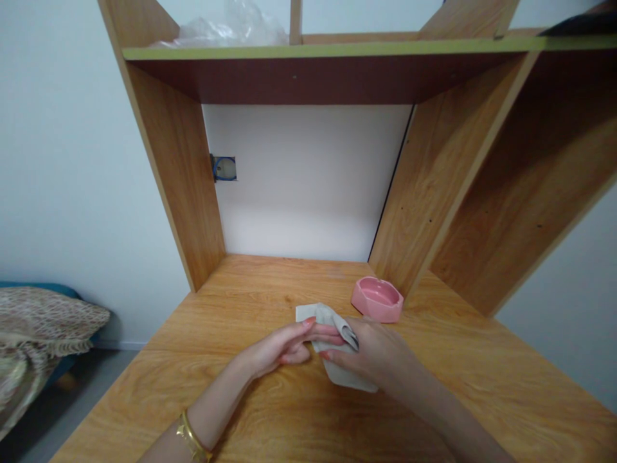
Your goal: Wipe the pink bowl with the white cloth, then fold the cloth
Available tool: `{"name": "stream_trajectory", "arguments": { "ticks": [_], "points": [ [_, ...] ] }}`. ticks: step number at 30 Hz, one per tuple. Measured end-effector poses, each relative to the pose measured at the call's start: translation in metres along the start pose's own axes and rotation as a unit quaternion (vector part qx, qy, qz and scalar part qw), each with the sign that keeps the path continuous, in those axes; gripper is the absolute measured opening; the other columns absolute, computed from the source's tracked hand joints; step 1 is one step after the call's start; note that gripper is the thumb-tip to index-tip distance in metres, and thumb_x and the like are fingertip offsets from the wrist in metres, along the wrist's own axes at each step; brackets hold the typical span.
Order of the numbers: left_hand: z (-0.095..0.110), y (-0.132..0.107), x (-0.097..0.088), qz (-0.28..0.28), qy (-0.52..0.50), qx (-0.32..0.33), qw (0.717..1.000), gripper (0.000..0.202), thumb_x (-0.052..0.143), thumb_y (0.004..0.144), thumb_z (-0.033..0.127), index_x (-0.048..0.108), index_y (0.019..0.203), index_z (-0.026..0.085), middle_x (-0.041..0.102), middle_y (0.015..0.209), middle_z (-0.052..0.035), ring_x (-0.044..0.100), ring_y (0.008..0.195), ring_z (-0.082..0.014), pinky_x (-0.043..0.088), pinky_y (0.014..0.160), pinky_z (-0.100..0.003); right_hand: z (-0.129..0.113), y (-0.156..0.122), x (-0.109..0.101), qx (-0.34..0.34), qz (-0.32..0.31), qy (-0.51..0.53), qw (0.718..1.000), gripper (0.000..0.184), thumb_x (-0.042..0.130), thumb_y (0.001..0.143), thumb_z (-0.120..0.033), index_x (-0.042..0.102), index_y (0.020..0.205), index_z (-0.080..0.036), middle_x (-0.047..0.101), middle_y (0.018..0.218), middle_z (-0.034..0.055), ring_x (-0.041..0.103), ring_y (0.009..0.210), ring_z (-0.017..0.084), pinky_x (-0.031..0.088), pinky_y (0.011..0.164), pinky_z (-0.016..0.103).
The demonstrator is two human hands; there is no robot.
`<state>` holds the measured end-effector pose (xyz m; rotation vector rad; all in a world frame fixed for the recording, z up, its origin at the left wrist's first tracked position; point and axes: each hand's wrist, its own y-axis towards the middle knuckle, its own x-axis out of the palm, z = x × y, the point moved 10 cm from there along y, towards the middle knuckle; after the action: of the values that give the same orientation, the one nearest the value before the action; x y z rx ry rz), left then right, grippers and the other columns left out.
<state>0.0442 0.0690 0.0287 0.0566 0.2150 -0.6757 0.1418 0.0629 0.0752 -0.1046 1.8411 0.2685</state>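
Closely, two bare hands meet over a light grey cloth (354, 378) held just above a wood-grain desk (457, 347), near six o'clock in the view. The right hand (373, 347), at the cloth's three o'clock, is closed around it, thumb pressed on the near side and folded layers bunched inside the curled fingers; a loose corner hangs toward five o'clock. The left hand (284, 347), at the cloth's nine o'clock, is partly open, some fingers stretched to the right against the fabric and others bent beneath; with folds and fingers overlapping, one cannot tell whether it grips the cloth or merely touches it. A gold bracelet (190, 436) circles the left forearm.

A pink angular dish (377, 299) sits upright on the desk between one and two o'clock from the cloth, just beyond the right hand.

Behind, a white back panel (308, 186) stands between wooden sides, with a square cut-out (225, 168) at ten o'clock exposing a loop of blue wire. Clear plastic wrap (231, 29) lies on the upper shelf (337, 47) at eleven o'clock. At eight o'clock, a fringed patterned throw (48, 321) drapes over blue furniture (43, 285) beside the desk.
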Motion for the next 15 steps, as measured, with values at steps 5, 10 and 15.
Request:
{"name": "stream_trajectory", "arguments": {
  "ticks": [5,10,15],
  "points": [
    [0.010,0.008,-0.012,0.050,0.009,0.084,0.995,0.045,0.041,0.081,0.053,0.060,0.102,0.019,0.061,0.102,-0.0075,0.052,0.065,-0.0122,0.038,0.059,-0.022,0.052,0.002,-0.010,0.062,0.005,0.118,0.991,0.014,0.056,0.067,-0.031,0.060,0.061,-0.019,0.063,0.060,0.0020,0.054,0.054,0.015,0.030,0.045,0.022],
    [0.008,0.008,-0.024,0.126,0.198,0.125,0.964,0.022,0.050,0.080,0.029,0.061,0.097,0.020,0.061,0.103,-0.0050,0.053,0.096,-0.0193,0.038,0.086,-0.029,0.119,-0.004,-0.027,0.136,0.024,0.250,0.958,0.026,0.060,0.058,-0.042,0.061,0.060,-0.017,0.062,0.058,0.0020,0.056,0.057,0.019,0.039,0.048,0.025],
    [0.001,0.007,-0.006,0.092,0.351,0.109,0.925,0.030,0.054,0.077,0.029,0.054,0.108,0.025,0.055,0.116,-0.0026,0.055,0.098,-0.0202,0.041,0.083,-0.030,0.164,-0.014,-0.028,0.187,0.017,0.319,0.929,0.038,0.066,0.052,-0.049,0.066,0.071,-0.016,0.067,0.071,0.0068,0.060,0.067,0.023,0.045,0.058,0.030]
  ]
}}
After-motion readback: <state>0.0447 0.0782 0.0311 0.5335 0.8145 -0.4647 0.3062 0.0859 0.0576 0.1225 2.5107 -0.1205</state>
